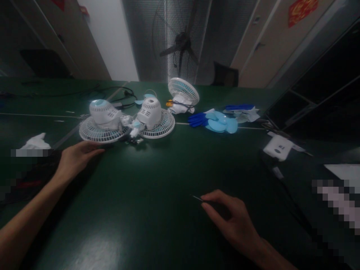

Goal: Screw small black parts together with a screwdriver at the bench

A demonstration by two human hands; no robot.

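My left hand (pixel 79 155) reaches to the near edge of a white fan head (pixel 104 120), which lies face down on its round grille. Its fingers are stretched out, with the thumb apart; whether they touch the rim I cannot tell. Over the table, my right hand (pixel 232 217) pinches a thin metal shaft (pixel 197 198) between thumb and forefinger. It looks like a slim screwdriver, its rear part hidden in the hand. A second white fan head (pixel 150 116) lies face down beside the first. Small dark and metal parts (pixel 135 141) lie in front of the two.
A third fan head (pixel 182 95) rests tilted farther back. Right of it are blue gloves (pixel 197 119) and light-blue fan blades (pixel 221 123). A white box-like part (pixel 278 147) sits at right. Black cables (pixel 123 92) cross the green table (pixel 157 187) behind; white plastic (pixel 36 142) lies left.
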